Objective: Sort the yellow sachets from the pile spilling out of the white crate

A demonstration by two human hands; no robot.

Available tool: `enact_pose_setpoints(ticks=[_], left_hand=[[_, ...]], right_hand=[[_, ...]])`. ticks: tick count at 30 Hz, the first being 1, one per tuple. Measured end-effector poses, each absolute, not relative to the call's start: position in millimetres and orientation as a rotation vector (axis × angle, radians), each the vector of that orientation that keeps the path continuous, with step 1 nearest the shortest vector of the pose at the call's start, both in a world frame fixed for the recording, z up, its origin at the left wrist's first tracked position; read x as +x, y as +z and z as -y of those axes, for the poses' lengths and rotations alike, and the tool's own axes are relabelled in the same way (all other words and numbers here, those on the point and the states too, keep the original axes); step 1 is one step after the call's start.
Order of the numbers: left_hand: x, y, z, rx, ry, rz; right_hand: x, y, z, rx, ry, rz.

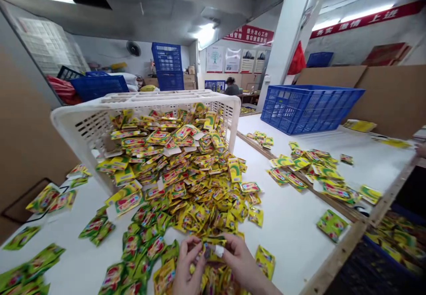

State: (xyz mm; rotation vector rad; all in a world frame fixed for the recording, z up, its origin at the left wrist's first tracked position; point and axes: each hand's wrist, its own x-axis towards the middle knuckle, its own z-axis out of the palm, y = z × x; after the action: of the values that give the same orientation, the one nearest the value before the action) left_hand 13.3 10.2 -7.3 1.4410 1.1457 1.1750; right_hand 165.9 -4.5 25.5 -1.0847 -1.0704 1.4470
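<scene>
At the bottom middle, my left hand (pixel 190 266) and my right hand (pixel 240 259) come close together over a heap of yellow packets (pixel 213 210). The fingers of my right hand pinch a small yellow carton (pixel 215 241) with a white flap sticking out. My left hand's thumb and fingers are pressed together at the carton's left side; what lies between them is too small to make out. Green packets (pixel 141 248) lie to the left of my hands. Behind, a white plastic crate (pixel 234 104) lies on its side, with small yellow and red cartons (pixel 173 153) spilling out of it.
A blue crate (pixel 309 108) stands on the white table (pixel 256 148) at the right. Loose cartons (pixel 319 171) lie across the wooden strip there. Below the table's right edge is a bin of packets (pixel 396 241). A person (pixel 232 87) sits far back.
</scene>
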Motion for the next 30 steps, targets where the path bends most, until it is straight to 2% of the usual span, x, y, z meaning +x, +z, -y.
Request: enact_pose_setpoints(ticks=[3,7,11,14,17,22,25,30], left_hand=[[55.9,23.2,-43.3,1.85,0.997,-1.126],[152.9,54.1,-112.4,2.188,0.709,-0.831],[244.2,47.4,-156.9,2.232,0.594,-0.86],[265.8,41.8,-158.4,2.189,0.613,-0.875],[245.0,49.9,-144.6,2.101,0.64,-0.804],[157.4,76.7,-94.0,1.82,0.518,-0.673],[104.7,86.2,-46.7,1.567,0.439,-0.632],[52.9,89.2,8.9,1.152,0.522,-0.728]], right_hand=[[210.0,13.3,11.1,-1.18,1.304,0.92],[259.8,-12.6,31.2,-1.211,1.244,0.75],[280.9,-34.1,54.8,-1.213,1.194,0.646],[289.7,-35.1,67.5,-1.223,1.112,0.594],[299.3,-18.7,72.8,-1.237,1.044,0.611],[298.4,35.0,60.9,-1.126,1.005,0.709],[272.2,67.8,44.6,-1.028,1.051,0.819],[211.7,100.9,25.2,-0.938,1.039,1.171]])
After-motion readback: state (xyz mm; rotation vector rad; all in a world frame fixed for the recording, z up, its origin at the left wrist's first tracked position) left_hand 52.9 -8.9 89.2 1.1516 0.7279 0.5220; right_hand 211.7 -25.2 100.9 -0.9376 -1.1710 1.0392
